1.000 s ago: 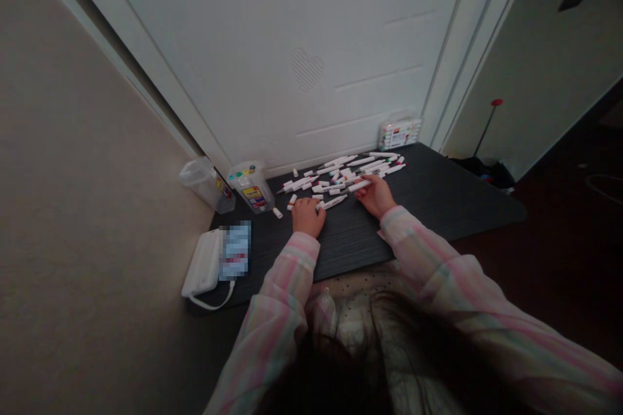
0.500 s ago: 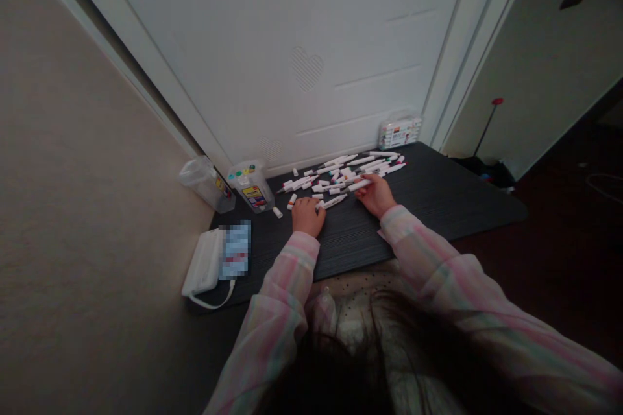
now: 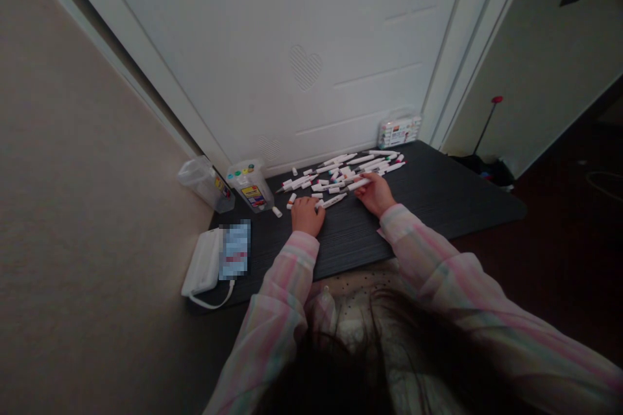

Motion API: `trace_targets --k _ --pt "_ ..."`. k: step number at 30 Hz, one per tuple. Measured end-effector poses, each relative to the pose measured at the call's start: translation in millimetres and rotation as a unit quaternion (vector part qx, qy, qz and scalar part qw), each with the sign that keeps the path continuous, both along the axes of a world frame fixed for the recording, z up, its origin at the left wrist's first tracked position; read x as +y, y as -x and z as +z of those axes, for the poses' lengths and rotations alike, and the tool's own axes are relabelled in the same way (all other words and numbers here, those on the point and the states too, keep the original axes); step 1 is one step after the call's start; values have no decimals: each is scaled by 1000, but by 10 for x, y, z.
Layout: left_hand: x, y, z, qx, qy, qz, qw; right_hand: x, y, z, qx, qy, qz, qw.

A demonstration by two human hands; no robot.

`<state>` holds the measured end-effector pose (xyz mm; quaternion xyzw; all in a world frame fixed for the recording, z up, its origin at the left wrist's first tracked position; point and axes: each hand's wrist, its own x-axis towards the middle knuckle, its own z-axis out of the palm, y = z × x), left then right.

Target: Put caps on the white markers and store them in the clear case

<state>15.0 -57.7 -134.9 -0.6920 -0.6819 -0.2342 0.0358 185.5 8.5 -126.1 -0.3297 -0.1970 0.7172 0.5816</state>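
In the head view, my right hand (image 3: 376, 196) is closed around a white marker (image 3: 359, 184), its tip pointing left above the loose markers. My left hand (image 3: 307, 215) rests palm down at the near edge of the pile, fingers apart. Just right of its thumb lies another white marker (image 3: 335, 200), one end close to the fingers; whether they touch I cannot tell. A white cap with an orange-brown band (image 3: 291, 199) lies by the left fingertips. Beyond both hands spreads a heap of white markers (image 3: 374, 166) and loose caps, several markers without caps.
On the dark table (image 3: 438, 194), a clear case with several capped markers (image 3: 256, 196) stands left, beside another clear container (image 3: 207, 185). A white device with a cable (image 3: 203, 260) and a blue packet (image 3: 236, 249) sit front left. A marker box (image 3: 400, 131) stands back right.
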Motion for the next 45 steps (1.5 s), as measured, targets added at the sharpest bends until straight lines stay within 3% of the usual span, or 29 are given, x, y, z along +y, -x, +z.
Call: trace_targets --k 45 --pt "5 0 -2 4 7 0 1000 -21 5 8 -6 -27 2 1000"
